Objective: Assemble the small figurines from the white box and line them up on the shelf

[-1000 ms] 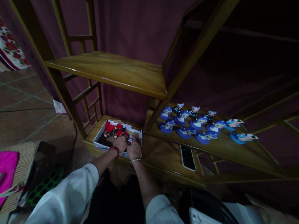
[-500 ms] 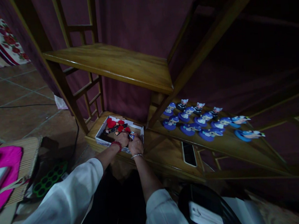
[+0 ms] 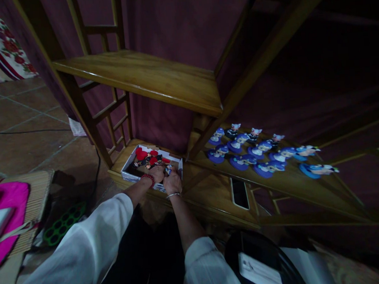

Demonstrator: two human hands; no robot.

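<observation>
A shallow white cardboard box (image 3: 130,167) sits on the low wooden shelf, with several small red-and-black figurines (image 3: 148,158) lying in it. Over the box's right half, my right hand (image 3: 173,183) is closed around a small blue-and-white figurine (image 3: 168,169), whose top shows above the fingers. Close against it on the left is my left hand (image 3: 157,174), its fingers curled in toward the same figurine. What the left fingertips touch is partly hidden. A red bead bracelet circles the left wrist, a silver bangle the right.
Several purple-based figurines (image 3: 239,143) stand in rows on the right-hand shelf (image 3: 295,191), beside two blue-based ones (image 3: 318,169). A phone-like dark rectangle with a white rim (image 3: 239,193) lies on the low shelf. An upper shelf board (image 3: 140,76) overhangs the box.
My left hand has shifted slightly right and down, and the view has moved a little. The small figurine stays between my hands.
</observation>
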